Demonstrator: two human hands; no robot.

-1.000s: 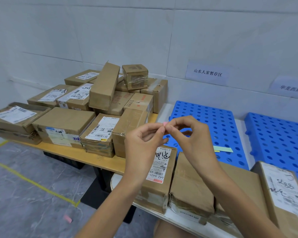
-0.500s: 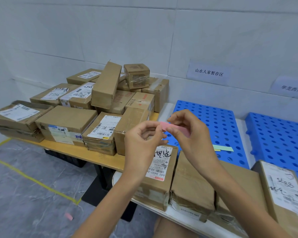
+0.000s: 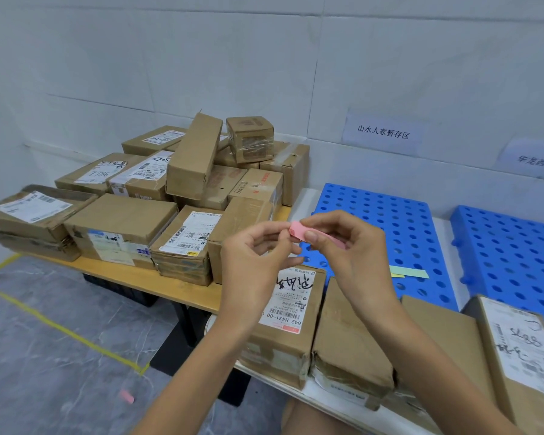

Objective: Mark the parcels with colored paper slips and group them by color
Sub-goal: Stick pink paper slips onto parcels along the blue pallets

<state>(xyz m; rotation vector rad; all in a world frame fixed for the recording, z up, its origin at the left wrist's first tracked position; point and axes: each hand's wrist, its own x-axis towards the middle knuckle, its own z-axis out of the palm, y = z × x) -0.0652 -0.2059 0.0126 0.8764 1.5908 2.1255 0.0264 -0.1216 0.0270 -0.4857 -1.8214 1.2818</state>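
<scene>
Near the centre of the view both hands hold one pink paper slip (image 3: 298, 230) in the air. The left hand (image 3: 258, 255) pinches its end at 9 o'clock between thumb and forefinger. The right hand (image 3: 352, 246) grasps the rest, thumb in front, fingers curled behind. At 6 o'clock from the hands lies a labelled parcel (image 3: 283, 321). The pile of parcels (image 3: 157, 196) stands at 10 o'clock. At 4 o'clock, green and yellow slips (image 3: 409, 272) lie on a blue pallet (image 3: 405, 215).
</scene>
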